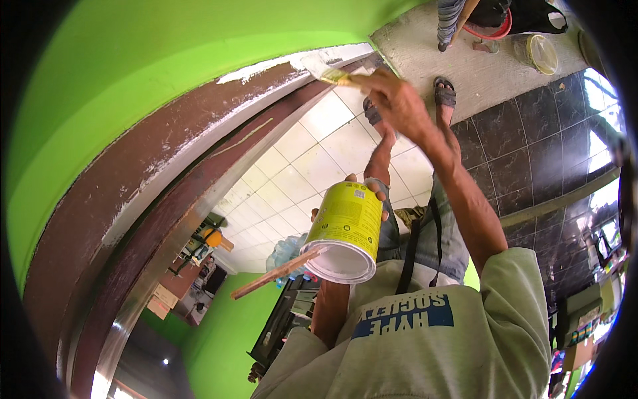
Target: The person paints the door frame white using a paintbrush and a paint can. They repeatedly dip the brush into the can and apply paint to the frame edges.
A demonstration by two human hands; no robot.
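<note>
My right hand (399, 100) is closed around a paintbrush (337, 78) with a yellowish handle. Its pale bristles are at the far end of the brown door frame trim (193, 110), where patches of white paint show along the edge by the green wall (146, 60). Against my front, my left hand (380, 193) grips a yellow-green paint can (347, 216) from behind; only some fingertips show past its sides. The can tilts with its open, white-coated mouth toward me. A wooden stick (276, 272) pokes out of the mouth to the left.
White floor tiles (319, 146) lie beneath me, with dark tiles (531, 139) to the right. At the top, a person's leg (450, 20) stands near a red basin (492, 32) and a clear yellow-rimmed tub (542, 54). Water bottles (287, 254) and cluttered furniture are at lower left.
</note>
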